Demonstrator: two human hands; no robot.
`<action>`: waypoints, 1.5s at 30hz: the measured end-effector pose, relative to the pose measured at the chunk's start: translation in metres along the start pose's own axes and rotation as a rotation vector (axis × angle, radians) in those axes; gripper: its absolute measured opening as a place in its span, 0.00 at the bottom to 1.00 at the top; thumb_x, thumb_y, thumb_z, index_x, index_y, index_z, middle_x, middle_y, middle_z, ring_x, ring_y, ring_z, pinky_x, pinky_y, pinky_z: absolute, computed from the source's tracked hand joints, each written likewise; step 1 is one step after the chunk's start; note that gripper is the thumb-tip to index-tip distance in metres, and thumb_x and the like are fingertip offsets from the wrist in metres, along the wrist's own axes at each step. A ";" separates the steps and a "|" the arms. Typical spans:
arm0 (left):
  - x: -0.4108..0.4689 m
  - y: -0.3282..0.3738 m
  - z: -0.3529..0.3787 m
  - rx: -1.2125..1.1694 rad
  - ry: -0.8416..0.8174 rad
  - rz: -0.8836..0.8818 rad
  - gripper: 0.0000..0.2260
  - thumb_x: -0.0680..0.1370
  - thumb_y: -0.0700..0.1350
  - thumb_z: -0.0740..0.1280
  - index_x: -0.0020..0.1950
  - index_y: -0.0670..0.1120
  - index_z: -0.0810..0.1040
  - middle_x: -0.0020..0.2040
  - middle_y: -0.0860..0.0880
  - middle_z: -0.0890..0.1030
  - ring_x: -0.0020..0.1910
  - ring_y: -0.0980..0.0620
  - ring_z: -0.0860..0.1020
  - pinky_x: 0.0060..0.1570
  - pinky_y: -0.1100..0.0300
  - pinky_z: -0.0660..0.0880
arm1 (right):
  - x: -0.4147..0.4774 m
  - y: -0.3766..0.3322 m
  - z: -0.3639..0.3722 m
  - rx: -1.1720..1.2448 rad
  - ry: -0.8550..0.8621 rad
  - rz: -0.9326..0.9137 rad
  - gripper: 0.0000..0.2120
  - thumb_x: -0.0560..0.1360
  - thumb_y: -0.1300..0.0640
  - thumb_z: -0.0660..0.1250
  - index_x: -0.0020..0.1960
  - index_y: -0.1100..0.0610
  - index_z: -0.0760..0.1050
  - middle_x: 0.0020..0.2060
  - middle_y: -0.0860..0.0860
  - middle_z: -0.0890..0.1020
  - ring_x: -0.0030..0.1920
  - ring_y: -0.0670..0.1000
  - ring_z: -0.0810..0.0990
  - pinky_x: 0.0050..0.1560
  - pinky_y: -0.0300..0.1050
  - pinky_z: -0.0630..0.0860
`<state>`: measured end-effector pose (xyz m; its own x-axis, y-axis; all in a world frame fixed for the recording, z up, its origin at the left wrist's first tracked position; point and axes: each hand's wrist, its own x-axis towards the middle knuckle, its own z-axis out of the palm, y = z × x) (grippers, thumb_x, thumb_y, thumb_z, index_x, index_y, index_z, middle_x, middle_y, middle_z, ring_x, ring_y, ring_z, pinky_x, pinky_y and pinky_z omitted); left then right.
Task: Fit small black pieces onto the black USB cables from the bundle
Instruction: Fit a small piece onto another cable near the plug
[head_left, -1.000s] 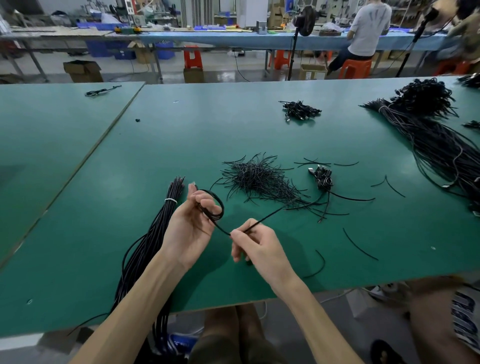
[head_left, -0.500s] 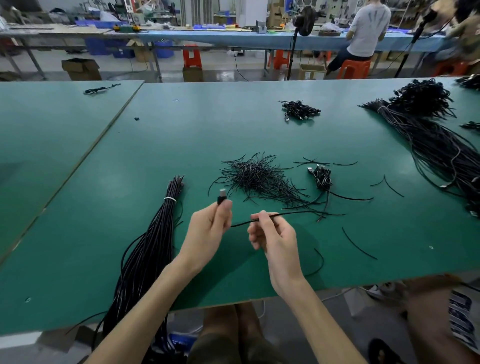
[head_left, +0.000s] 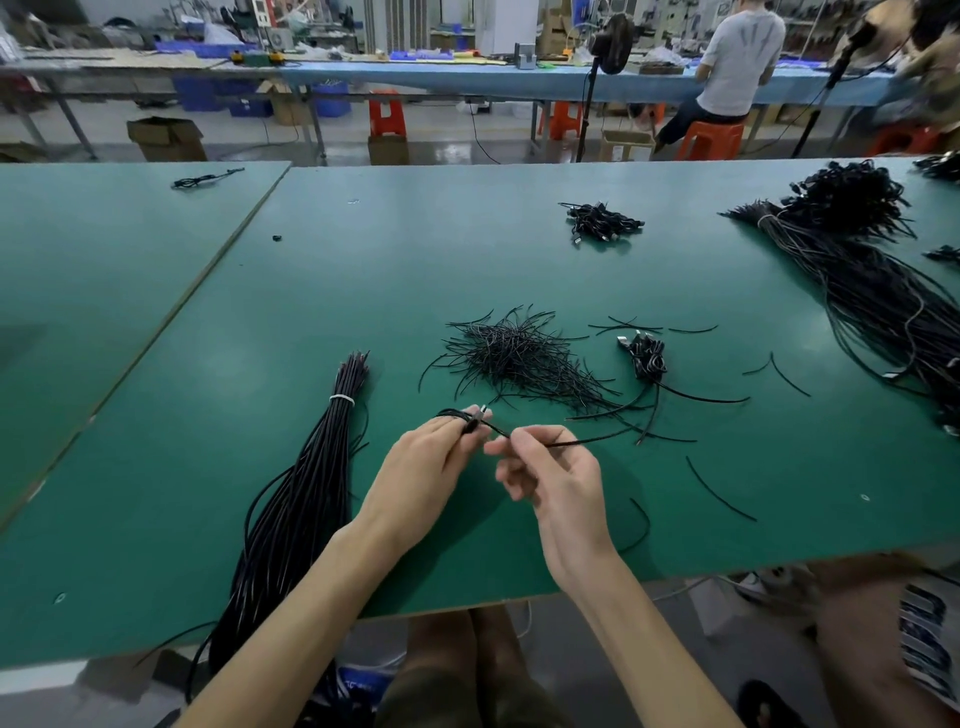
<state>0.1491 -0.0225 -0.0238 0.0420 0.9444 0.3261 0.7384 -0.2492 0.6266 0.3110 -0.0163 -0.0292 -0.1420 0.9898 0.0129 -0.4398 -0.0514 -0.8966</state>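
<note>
Two hands work above the green table (head_left: 249, 467): the left hand (head_left: 431, 460) grips a looped black USB cable (head_left: 451, 414) near its plug (head_left: 482, 411), the right hand (head_left: 558, 480) pinches a thin black piece (head_left: 584, 442) just beside it, which may slip if the pinch eases.

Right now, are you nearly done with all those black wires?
Not nearly. The far coiled heap and the near coiled heap look finished. The left hand grips one cable while the right hand pinches a thin black piece. The tied bundle and the pile of loose pieces are left.
</note>
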 end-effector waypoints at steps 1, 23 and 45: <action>0.001 0.000 0.000 -0.061 0.025 -0.024 0.13 0.85 0.47 0.62 0.62 0.42 0.83 0.66 0.52 0.82 0.66 0.55 0.79 0.67 0.56 0.73 | 0.000 0.002 -0.001 -0.051 -0.037 -0.020 0.02 0.81 0.65 0.67 0.50 0.64 0.75 0.43 0.64 0.86 0.34 0.52 0.81 0.33 0.40 0.73; 0.015 0.002 -0.016 -1.733 0.014 -0.503 0.19 0.86 0.54 0.59 0.36 0.49 0.71 0.27 0.56 0.63 0.24 0.58 0.61 0.27 0.65 0.62 | 0.000 0.009 0.004 -0.386 -0.263 0.012 0.11 0.82 0.55 0.69 0.49 0.64 0.78 0.39 0.56 0.87 0.31 0.49 0.80 0.30 0.37 0.71; 0.008 -0.003 -0.009 -1.221 0.082 -0.388 0.19 0.84 0.56 0.58 0.37 0.47 0.68 0.32 0.51 0.61 0.31 0.52 0.60 0.35 0.60 0.62 | -0.006 0.004 0.009 -0.426 -0.266 -0.052 0.10 0.84 0.56 0.65 0.49 0.62 0.78 0.36 0.54 0.84 0.27 0.51 0.77 0.28 0.32 0.70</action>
<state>0.1409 -0.0162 -0.0167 -0.1093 0.9940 -0.0080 -0.4017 -0.0368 0.9150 0.3022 -0.0237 -0.0288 -0.3751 0.9185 0.1251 -0.0592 0.1110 -0.9921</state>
